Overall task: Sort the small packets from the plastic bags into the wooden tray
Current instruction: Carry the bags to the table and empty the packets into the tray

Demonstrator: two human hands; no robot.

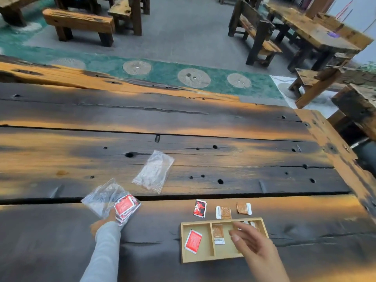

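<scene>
A light wooden tray point(196, 259) with three compartments lies near the table's front edge. Its left compartment holds a red packet point(193, 241), the middle one a brown packet point(218, 234). My right hand point(252, 244) hovers over the right compartment, fingers apart, covering most of what lies there. My left hand point(103, 223) grips a clear plastic bag point(107, 197) with several red packets point(124, 206) spilling from it. A second clear bag point(154, 171) lies flat farther back. Just beyond the tray lie a red and black packet point(200, 208) and two brown packets point(223, 212) point(244, 208).
The work surface is a wide table of dark, scorched planks point(203, 123) with holes and cracks. Its right edge point(333, 151) runs close to the tray. Wooden benches and tables point(317, 31) stand on the floor beyond.
</scene>
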